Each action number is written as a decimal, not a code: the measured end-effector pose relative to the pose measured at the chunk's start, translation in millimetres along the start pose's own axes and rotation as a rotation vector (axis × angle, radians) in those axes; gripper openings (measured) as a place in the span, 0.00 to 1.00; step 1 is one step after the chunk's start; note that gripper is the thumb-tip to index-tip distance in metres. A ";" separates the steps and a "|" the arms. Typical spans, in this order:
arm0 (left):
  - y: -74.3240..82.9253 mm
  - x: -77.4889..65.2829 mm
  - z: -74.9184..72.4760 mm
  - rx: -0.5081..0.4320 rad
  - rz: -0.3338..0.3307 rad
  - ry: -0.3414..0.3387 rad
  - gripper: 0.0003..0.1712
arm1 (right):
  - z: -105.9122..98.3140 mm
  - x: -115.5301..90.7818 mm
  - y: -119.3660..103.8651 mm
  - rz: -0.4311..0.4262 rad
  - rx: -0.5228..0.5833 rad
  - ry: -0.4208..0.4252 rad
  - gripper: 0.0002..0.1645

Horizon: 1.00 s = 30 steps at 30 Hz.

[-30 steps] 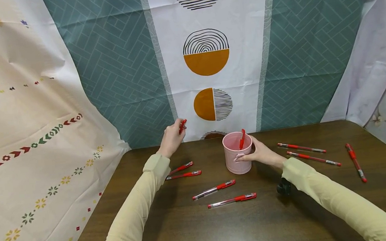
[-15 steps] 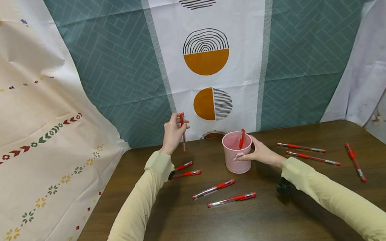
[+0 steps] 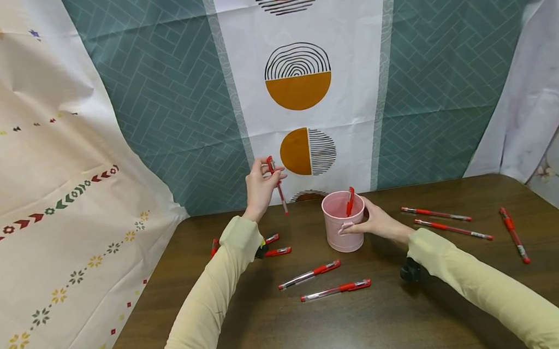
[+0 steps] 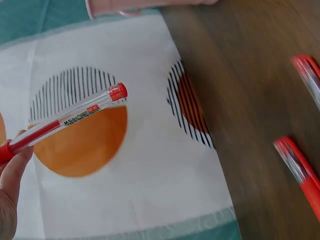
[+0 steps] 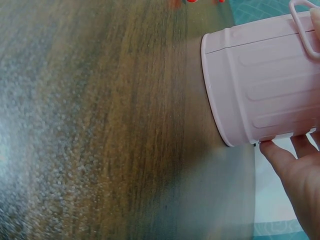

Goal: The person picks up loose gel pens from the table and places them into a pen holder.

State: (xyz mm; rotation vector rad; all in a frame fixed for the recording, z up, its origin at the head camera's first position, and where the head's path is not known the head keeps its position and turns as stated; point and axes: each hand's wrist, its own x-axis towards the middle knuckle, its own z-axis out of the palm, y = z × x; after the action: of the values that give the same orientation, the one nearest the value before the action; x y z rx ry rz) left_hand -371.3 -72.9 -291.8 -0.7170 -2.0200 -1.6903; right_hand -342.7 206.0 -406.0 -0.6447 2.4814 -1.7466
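My left hand (image 3: 261, 188) pinches a red gel pen (image 3: 278, 188) above the table, red cap up and tip slanting down to the right. In the left wrist view the pen's clear barrel (image 4: 75, 116) shows a red refill and a red end. To the right stands a pink bucket (image 3: 339, 233) with a small side handle; one red pen (image 3: 350, 202) leans inside it. My right hand (image 3: 379, 222) grips the bucket from its right side. The right wrist view shows its fingers (image 5: 280, 160) along the bucket wall (image 5: 280, 85).
Two red pens lie in front, an upper pen (image 3: 309, 274) and a lower pen (image 3: 336, 290). Others (image 3: 277, 251) lie partly under the left sleeve. On the right are three more, one pen (image 3: 515, 234) near the edge. Patterned cloth (image 3: 194, 93) hangs behind the table (image 3: 282, 333).
My left hand has moved right toward the bucket, and the pen in it has swung from mostly hidden to hanging tip down. The right hand and bucket have stayed in place.
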 end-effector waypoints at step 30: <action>33.3 5.8 50.1 -0.268 0.025 0.018 0.17 | 4.1 -12.0 -35.8 0.040 0.006 -0.026 0.50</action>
State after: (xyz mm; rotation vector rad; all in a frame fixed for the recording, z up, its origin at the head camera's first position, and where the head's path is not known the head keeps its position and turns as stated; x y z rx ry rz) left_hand -354.4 -18.5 -271.6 -0.8058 -1.7830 -1.9676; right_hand -319.6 196.5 -377.4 -0.6090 2.4533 -1.7206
